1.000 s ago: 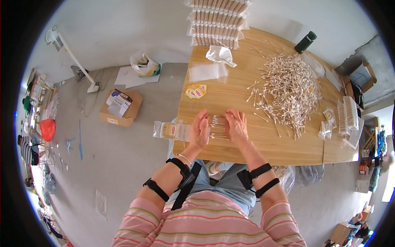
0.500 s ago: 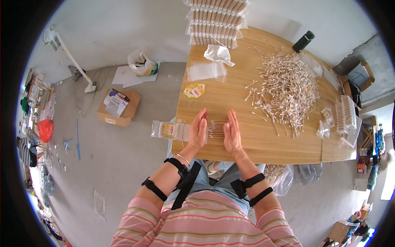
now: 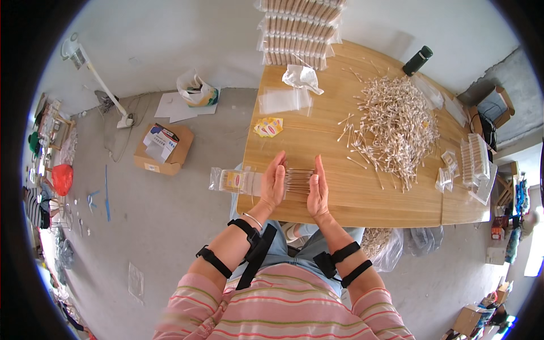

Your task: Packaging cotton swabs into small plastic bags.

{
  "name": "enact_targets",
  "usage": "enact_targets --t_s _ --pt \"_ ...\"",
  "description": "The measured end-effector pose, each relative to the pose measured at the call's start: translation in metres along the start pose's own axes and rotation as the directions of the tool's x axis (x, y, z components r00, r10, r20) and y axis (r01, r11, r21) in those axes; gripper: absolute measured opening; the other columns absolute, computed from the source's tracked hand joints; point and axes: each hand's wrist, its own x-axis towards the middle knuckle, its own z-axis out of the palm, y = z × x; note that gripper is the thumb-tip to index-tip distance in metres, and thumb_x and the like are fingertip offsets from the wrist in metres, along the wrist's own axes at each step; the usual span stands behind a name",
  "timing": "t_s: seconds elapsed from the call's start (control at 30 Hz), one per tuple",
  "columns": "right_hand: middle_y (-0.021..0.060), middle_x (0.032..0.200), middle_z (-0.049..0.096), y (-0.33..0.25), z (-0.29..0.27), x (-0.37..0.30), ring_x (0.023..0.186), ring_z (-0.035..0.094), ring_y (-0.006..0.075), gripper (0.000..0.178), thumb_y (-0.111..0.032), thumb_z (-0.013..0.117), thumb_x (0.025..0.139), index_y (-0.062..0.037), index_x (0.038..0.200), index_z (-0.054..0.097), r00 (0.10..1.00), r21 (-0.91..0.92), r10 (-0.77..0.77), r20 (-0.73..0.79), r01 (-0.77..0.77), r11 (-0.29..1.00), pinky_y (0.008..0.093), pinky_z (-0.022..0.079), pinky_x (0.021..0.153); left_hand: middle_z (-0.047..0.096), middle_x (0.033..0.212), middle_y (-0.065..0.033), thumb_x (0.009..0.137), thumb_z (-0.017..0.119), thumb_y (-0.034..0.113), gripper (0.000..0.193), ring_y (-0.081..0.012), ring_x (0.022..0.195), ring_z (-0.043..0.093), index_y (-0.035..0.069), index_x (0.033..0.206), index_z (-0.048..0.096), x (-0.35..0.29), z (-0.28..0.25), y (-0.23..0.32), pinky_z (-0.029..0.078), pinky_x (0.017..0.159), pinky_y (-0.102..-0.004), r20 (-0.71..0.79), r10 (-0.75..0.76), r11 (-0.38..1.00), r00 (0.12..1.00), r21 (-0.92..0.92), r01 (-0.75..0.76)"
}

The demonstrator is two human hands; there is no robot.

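Note:
My left hand [image 3: 274, 182] and my right hand [image 3: 317, 188] stand on edge on the wooden table [image 3: 317, 130], palms facing each other. Between them lies a small row of cotton swabs [image 3: 297, 180], pressed from both ends. A clear plastic bag with a yellow label [image 3: 233, 181] lies just left of my left hand, hanging over the table's edge. A large loose heap of cotton swabs [image 3: 396, 124] covers the table to the right.
Stacked packs of swabs [image 3: 300, 31] sit at the far end, with crumpled plastic [image 3: 302, 77], clear bags [image 3: 285, 100], yellow labels [image 3: 268, 127] and a dark bottle [image 3: 417, 60]. Clear boxes [image 3: 475, 165] stand at the right. A cardboard box [image 3: 163, 148] is on the floor.
Both hands have drawn closer together, squeezing the row of swabs between the palms. The view shifted slightly.

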Motion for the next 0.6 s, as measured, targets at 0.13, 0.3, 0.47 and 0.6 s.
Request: enact_targets --t_s 0.13,0.3,0.47,0.6 --pt "0.0229 0.153 0.021 -0.004 0.003 0.001 0.143 0.017 0.0356 0.063 -0.033 0.043 0.098 0.0036 0.145 0.023 0.999 -0.052 -0.021 0.025 0.023 0.998 0.0439 0.015 0.116 0.047 0.137 -0.0175 0.102 0.04 0.034 0.053 -0.0227 0.124 0.048 -0.005 0.138 0.039 0.0 0.004 0.0 0.037 0.105 -0.032 -0.001 -0.015 0.999 1.0 -0.04 0.015" --pt "0.0235 0.151 0.024 -0.022 0.007 -0.006 0.142 0.018 0.0375 0.076 -0.043 0.053 0.089 0.003 0.144 0.027 0.906 -0.607 0.013 0.423 0.273 0.746 0.0476 0.015 0.116 0.044 0.14 -0.0182 0.102 0.038 0.037 0.055 -0.0244 0.128 0.044 -0.005 0.138 0.038 0.0 0.001 -0.002 0.035 0.107 -0.0344 -0.015 -0.005 0.995 1.0 -0.101 0.004" --pt "0.022 0.151 0.025 -0.03 0.004 -0.019 0.142 0.019 0.0367 0.08 -0.049 0.053 0.087 0.0023 0.143 0.03 0.878 -0.616 0.028 0.478 0.312 0.723 0.0482 0.014 0.115 0.042 0.142 -0.0188 0.102 0.037 0.037 0.055 -0.0256 0.128 0.044 -0.005 0.139 0.037 -0.001 0.002 0.002 0.034 0.108 -0.0357 0.005 -0.012 0.998 1.0 -0.061 0.012" --pt "0.0212 0.151 0.025 -0.03 0.006 -0.014 0.142 0.019 0.0366 0.085 -0.055 0.052 0.085 0.0019 0.144 0.029 0.866 -0.657 0.033 0.499 0.353 0.666 0.0495 0.012 0.115 0.042 0.142 -0.0189 0.102 0.038 0.037 0.055 -0.0256 0.128 0.044 -0.004 0.139 0.037 0.001 0.0 0.002 0.034 0.108 -0.0357 0.014 -0.011 0.999 1.0 -0.043 0.011"
